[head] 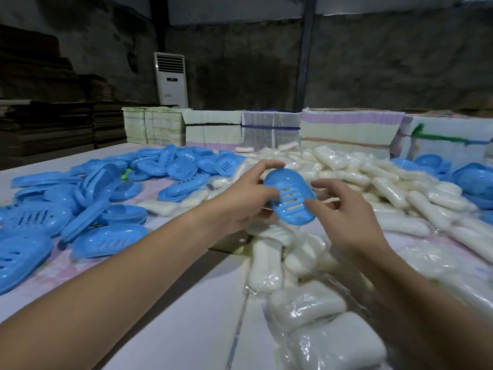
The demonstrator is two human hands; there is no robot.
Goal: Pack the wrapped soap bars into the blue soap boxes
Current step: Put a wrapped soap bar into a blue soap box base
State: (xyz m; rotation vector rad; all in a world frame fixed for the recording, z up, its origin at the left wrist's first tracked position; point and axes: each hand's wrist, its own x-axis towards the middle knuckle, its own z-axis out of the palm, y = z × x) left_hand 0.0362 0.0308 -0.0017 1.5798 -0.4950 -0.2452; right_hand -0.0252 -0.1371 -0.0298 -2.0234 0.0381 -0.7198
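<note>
Both hands meet over the middle of the bench around one blue soap box (pixel 289 196), slotted side up and tilted. The left hand (pixel 241 200) grips its near-left edge, thumb on the slots and fingers curled over the far end. The right hand (pixel 344 214) rests fingertips against its right edge; what lies under the box is hidden by the palms. Left of the box sprawls a heap of blue box halves (pixel 80 198); right of it and nearer, wrapped soap bars (pixel 373 182) pile up, the closest ones blurred and cut off. Behind the box stand strapped stacks of flat cartons (pixel 269 129), then a white floor air conditioner (pixel 170 78) against a dim grey wall.
</note>
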